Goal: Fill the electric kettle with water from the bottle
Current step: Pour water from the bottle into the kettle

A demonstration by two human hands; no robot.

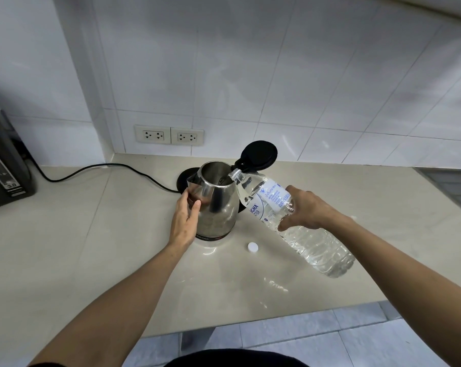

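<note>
Left hand (184,218) lies open against the kettle (215,200); right hand (307,207) grips the tilted bottle (290,221), its mouth over the kettle's opening, label showing "IGHA".

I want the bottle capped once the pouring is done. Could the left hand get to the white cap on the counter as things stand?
Probably yes. The white cap lies in the open on the counter, just right of the kettle, with nothing over it. The left hand only rests against the kettle's side, so it could let go and reach across.
</note>
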